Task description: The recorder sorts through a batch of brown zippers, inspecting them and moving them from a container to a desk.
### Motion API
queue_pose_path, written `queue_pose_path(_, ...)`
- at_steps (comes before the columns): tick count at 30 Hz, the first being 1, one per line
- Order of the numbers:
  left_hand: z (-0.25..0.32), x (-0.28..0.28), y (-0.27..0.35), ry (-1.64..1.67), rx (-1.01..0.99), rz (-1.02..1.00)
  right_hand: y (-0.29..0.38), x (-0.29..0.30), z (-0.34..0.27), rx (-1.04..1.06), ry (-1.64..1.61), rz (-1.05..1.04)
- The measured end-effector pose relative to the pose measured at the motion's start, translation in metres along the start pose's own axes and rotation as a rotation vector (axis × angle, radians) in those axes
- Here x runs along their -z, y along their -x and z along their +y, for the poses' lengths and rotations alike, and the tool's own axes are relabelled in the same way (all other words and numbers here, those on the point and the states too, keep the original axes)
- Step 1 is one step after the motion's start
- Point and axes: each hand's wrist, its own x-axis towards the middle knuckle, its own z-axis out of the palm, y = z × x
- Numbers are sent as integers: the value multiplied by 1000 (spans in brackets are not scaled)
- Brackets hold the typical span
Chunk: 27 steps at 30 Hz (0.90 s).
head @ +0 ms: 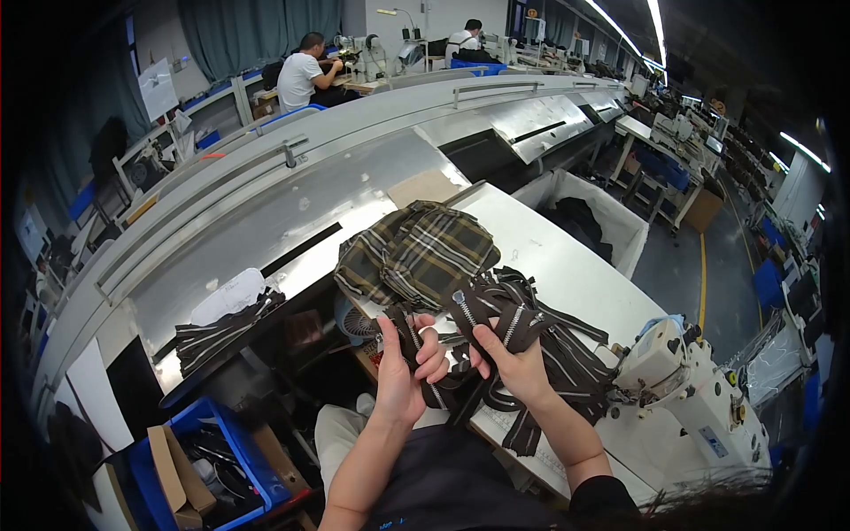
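Note:
My left hand [406, 378] grips a dark zipper tape with silvery metal teeth [413, 337], its lower part hanging below the palm. Just to the right, my right hand [514, 364] is closed around folded dark zipper tapes [471, 317], whose ends stick up past the fingers. A heap of loose metal-toothed zippers [571, 372] spreads over the white table behind and beside that hand. Folded plaid fabric pieces [438, 249] in dark green, yellow and white lie beyond both hands. Parts of the held tapes are hidden by my fingers.
A white sewing machine [697, 405] stands at the right. More zippers [222, 332] rest on the metal trough at left. Below is a blue crate [265, 468] with cardboard and dark items. A white bin [627, 232] holds dark cloth. Two people sit at machines at the back.

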Motion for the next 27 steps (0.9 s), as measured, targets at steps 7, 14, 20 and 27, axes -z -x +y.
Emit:
queue_pose_path(7, 0, -9, 4, -432, 19, 204, 5, -8, 1, -62, -30, 7)
queue_pose_path(14, 20, -4, 4, -225, -248, 53, -5, 13, -4, -78, 142, -80)
queue_pose_path(20, 13, -5, 3, -374, 13, 256, 1, 10, -13, -199, -46, -130)
queue_pose_path(27, -6, -12, -8, -349, 87, 171, 7, 3, -15, -106, 214, -234)
